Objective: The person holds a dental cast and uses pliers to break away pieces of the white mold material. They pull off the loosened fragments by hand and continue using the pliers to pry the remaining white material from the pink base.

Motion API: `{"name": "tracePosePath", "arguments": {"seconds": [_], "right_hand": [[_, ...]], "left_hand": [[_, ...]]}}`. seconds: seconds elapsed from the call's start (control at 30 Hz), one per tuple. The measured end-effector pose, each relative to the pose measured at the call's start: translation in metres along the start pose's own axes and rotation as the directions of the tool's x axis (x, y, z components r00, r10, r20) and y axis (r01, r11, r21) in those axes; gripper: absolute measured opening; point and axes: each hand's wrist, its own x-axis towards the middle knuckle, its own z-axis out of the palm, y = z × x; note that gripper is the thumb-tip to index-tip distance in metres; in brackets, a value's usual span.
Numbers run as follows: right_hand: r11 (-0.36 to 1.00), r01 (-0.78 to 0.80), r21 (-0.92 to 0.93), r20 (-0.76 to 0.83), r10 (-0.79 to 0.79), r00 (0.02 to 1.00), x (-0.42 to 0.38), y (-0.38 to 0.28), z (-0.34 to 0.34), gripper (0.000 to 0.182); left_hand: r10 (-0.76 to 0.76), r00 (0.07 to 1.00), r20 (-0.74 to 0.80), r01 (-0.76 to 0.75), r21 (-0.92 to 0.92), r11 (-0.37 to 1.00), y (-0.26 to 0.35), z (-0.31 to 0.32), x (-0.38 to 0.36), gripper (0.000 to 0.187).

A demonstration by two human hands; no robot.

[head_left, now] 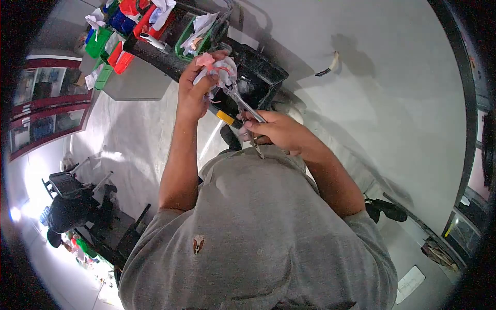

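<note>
In the head view my left hand is closed around a rounded white piece with pink parts, which looks like a plaster dental cast. Its thumb and fingers grip the piece from the left. Long-handled metal pliers are in my right hand, whose fingers wrap the handles. The jaws meet the lower right side of the white piece, and the handle ends point down toward my grey shirt. Behind my hands is a black bench unit with a basin-like hollow.
A green bin with papers stands just beyond my left hand. Left of it lies a silver handpiece-like tool. Red bins and green bins line the bench. Another person sits at the lower left. A wall rises at right.
</note>
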Motion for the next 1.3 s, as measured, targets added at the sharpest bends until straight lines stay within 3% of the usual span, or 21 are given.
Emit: {"name": "tracePosePath", "arguments": {"seconds": [0.07,0.13,0.27,0.33,0.47,0.53,0.67,0.87,0.93,0.97,1.07,1.1,1.17,1.2,1.27,1.3], "right_hand": [[0.997,-0.002,0.083,0.005,0.001,1.0,0.0,-0.001,0.003,0.032],[0.997,0.046,-0.062,0.03,-0.044,0.999,0.001,0.0,0.006,0.028],[0.992,0.083,-0.093,-0.021,-0.085,0.996,0.004,0.005,0.014,0.024],[0.947,0.175,-0.269,-0.146,-0.22,0.965,0.004,0.007,0.019,0.031],[0.934,0.195,-0.3,-0.181,-0.256,0.949,0.01,0.015,0.018,0.023],[0.9,0.188,-0.393,-0.202,-0.284,0.937,0.009,0.015,0.018,0.036],[0.867,0.161,-0.472,-0.247,-0.306,0.919,0.0,0.003,0.021,0.037],[0.929,0.136,-0.343,-0.188,-0.21,0.96,-0.008,0.0,0.012,0.03],[0.963,-0.024,-0.268,-0.004,0.024,1.0,-0.012,0.001,-0.002,0.029],[0.963,-0.023,-0.27,-0.001,0.023,1.0,-0.012,0.008,-0.012,0.029],[0.989,0.046,-0.14,0.051,-0.039,0.998,-0.009,0.016,-0.026,0.03],[0.995,0.091,0.028,-0.051,-0.089,0.995,-0.011,0.006,-0.021,0.031],[0.933,0.25,0.257,-0.222,-0.195,0.956,-0.005,-0.007,-0.013,0.029],[0.932,0.254,0.259,-0.23,-0.195,0.953,0.005,-0.007,-0.012,0.029],[0.861,0.492,0.128,-0.284,-0.444,0.85,0.024,-0.002,-0.013,0.028],[0.826,0.547,0.136,-0.269,-0.5,0.823,0.027,-0.009,-0.011,0.03]], "left_hand": [[0.02,1.0,0.018,-0.019,-0.052,0.998,-0.001,-0.001,0.001,0.04],[0.018,0.999,0.032,-0.016,-0.057,0.998,-0.002,-0.003,0.002,0.041],[-0.015,0.999,0.029,0.018,-0.101,0.995,0.0,-0.004,0.005,0.042],[-0.027,1.0,-0.016,0.024,-0.158,0.987,-0.005,-0.002,0.005,0.042],[-0.06,0.996,-0.069,0.04,-0.26,0.965,-0.006,0.003,0.004,0.042],[-0.066,0.994,-0.089,0.041,-0.26,0.965,-0.006,0.007,0.003,0.041],[-0.154,0.976,-0.154,0.101,-0.307,0.946,-0.004,0.01,0.002,0.043],[-0.177,0.974,-0.144,0.095,-0.451,0.888,-0.008,0.009,0.001,0.05],[-0.185,0.975,-0.125,0.09,-0.541,0.836,-0.006,0.007,0.003,0.052],[-0.194,0.975,-0.106,0.086,-0.626,0.775,-0.005,0.004,0.003,0.054],[-0.239,0.968,-0.071,0.137,-0.65,0.747,-0.015,-0.017,-0.004,0.06],[-0.241,0.968,-0.071,0.138,-0.65,0.747,-0.018,-0.019,-0.005,0.06],[-0.072,0.972,0.223,0.224,-0.793,0.567,-0.022,-0.018,-0.002,0.064],[-0.073,0.97,0.231,0.232,-0.793,0.564,-0.021,-0.013,-0.001,0.064],[-0.123,0.965,0.232,0.23,-0.518,0.824,-0.011,0.001,-0.003,0.063],[-0.197,0.973,0.119,0.23,-0.48,0.846,-0.008,0.011,-0.005,0.057]]}}
